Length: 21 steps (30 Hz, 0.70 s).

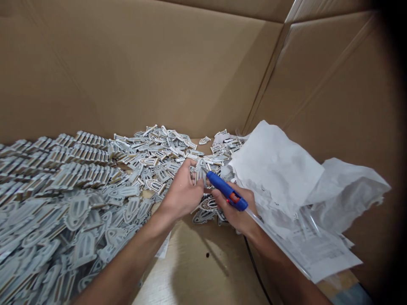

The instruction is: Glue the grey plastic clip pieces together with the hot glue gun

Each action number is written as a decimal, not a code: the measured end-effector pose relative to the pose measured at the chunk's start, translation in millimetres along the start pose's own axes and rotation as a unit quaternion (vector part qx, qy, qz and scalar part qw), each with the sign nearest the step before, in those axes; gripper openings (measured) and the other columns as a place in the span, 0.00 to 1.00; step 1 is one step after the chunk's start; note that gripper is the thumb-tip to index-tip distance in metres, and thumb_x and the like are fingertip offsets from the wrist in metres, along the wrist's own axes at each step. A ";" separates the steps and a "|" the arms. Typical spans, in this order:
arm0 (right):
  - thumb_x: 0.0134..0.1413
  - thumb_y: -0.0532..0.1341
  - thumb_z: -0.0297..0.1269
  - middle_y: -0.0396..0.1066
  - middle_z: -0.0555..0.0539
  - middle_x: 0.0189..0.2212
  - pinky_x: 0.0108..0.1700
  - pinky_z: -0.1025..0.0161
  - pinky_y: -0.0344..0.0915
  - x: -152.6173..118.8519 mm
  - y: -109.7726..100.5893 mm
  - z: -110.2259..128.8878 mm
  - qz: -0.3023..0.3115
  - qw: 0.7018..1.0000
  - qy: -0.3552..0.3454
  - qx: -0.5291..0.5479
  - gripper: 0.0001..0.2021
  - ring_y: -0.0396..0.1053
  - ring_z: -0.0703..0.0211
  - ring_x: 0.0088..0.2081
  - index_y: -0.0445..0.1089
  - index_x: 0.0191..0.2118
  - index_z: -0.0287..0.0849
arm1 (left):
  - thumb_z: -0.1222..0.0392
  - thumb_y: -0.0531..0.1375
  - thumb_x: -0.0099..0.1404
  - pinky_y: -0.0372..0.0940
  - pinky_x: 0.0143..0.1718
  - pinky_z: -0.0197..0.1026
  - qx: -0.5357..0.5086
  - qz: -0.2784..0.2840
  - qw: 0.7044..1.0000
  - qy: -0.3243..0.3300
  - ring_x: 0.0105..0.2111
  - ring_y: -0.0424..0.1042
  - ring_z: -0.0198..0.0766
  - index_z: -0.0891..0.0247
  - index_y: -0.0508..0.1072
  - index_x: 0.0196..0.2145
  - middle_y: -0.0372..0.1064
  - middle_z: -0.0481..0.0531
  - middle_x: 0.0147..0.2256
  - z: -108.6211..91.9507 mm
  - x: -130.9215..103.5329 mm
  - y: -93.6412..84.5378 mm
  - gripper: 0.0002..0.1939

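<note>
Near the middle of the view, my left hand [185, 188] pinches a small grey piece [201, 171] upright between thumb and fingers. My right hand [238, 212] is wrapped round a blue glue gun [224, 188] with an orange-red trigger area and a small red light. The gun's metal tip points left and meets or nearly touches the grey piece; the exact contact is too small to tell. A clear glue stick [276, 243] runs out of the gun's back along my right forearm. Loose patterned pieces [208, 204] lie just below my hands.
Stacked rows of pieces [85, 154] stand at the left, with loose grey ones [79, 209] before them and a heap [159, 146] behind my left hand. Crumpled white paper [276, 165] lies at the right. Cardboard walls [159, 63] surround the table [190, 271]. A black cord [254, 267] hangs below.
</note>
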State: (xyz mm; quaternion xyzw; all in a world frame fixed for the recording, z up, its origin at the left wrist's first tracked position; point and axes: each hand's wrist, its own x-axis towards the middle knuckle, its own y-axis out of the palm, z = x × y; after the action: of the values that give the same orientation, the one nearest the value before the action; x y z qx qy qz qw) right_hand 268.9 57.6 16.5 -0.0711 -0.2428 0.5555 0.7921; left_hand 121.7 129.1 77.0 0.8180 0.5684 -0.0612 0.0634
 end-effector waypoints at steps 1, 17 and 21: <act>0.61 0.65 0.53 0.66 0.53 0.18 0.23 0.64 0.58 0.1 0.1 0.4 0.001 1.000 0.003 0.004 0.19 0.60 0.63 0.20 0.78 0.35 0.40 | 0.77 0.57 0.63 0.66 0.34 0.35 0.004 -0.004 1.000 -0.001 0.28 0.71 0.34 0.59 0.60 0.47 0.67 0.44 0.29 0.0 0.1 0.0 0.19; 0.61 0.65 0.53 0.60 0.54 0.16 0.21 0.64 0.53 1.7 -2.9 7.7 0.004 1.000 0.007 -0.002 0.20 0.54 0.65 0.20 0.81 0.37 0.39 | 0.77 0.56 0.65 0.65 0.29 0.33 0.022 -0.007 1.000 -0.008 0.27 0.74 0.33 0.59 0.59 0.48 0.67 0.45 0.31 -5.5 -2.2 1.6 0.19; 0.61 0.64 0.54 0.59 0.54 0.17 0.21 0.65 0.52 1.9 -4.0 7.8 0.007 1.000 -0.006 -0.019 0.20 0.52 0.66 0.20 0.81 0.35 0.40 | 0.76 0.56 0.65 0.64 0.29 0.33 0.029 -0.001 1.000 0.001 0.27 0.74 0.34 0.59 0.59 0.48 0.68 0.45 0.31 -3.2 -1.8 0.6 0.18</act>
State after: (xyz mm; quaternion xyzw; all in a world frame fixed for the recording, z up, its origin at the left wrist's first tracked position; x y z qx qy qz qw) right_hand 269.3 56.6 25.4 -0.0849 -0.2576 0.5568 0.7851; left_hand 121.8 127.8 80.5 0.8191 0.5671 -0.0772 0.0389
